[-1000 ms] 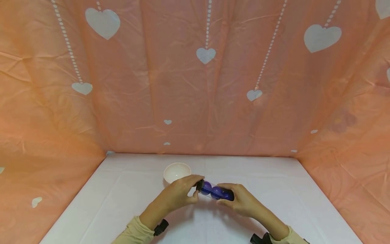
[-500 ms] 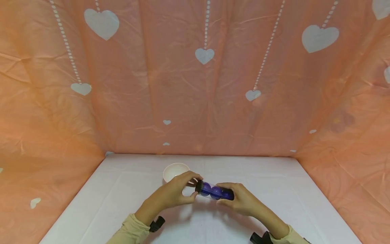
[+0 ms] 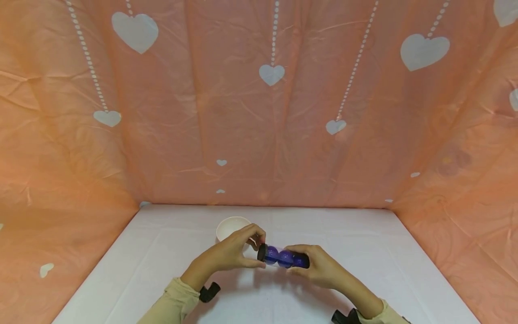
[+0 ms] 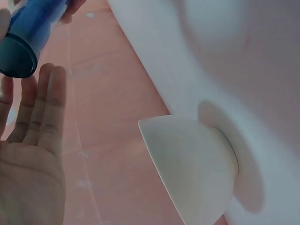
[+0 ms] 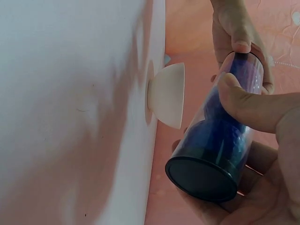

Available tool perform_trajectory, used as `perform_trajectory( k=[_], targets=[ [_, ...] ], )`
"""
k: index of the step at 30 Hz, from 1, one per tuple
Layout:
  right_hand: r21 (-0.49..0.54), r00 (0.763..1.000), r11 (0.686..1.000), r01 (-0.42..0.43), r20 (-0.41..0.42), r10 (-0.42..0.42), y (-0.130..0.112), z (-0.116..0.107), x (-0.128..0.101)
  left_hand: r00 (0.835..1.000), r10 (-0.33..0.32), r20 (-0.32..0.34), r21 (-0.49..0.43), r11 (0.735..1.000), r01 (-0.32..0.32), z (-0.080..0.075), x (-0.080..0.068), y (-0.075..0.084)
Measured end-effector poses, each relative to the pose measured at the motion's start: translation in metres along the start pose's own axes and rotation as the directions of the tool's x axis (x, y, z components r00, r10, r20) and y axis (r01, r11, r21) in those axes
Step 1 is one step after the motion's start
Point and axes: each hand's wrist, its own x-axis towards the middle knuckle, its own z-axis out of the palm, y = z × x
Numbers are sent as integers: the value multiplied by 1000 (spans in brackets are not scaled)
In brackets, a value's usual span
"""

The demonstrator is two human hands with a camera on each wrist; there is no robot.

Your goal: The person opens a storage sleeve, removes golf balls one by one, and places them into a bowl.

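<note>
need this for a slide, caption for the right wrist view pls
Right hand grips a clear tube of blue balls while the left hand pinches its far cap, white bowl behind.

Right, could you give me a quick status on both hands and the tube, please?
Right hand grips tube, held level above table. Left hand pinches its cap. Bowl behind left hand, nothing in the way.
</note>
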Motion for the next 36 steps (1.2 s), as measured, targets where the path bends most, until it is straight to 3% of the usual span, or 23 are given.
perform_trajectory(
  k=[8, 19, 28, 36],
  targets=[
    [-7, 1000, 1000, 10, 22, -10, -1, 1, 0, 995, -71, 66, -66, 995, 75, -2, 3, -3],
    [-3, 1000, 1000, 13, 22, -12, 0, 2, 0, 997, -47, 67, -94, 994, 53, -1, 4, -4],
    [1, 1000, 1000, 15, 24, -15, 2, 2, -1, 992, -94, 84, -172, 979, 108, 3, 4, -4],
    [-33, 999, 999, 42, 3, -42, 3, 4, 0, 993, -94, 73, -189, 976, 107, 5, 4, -3]
  ],
)
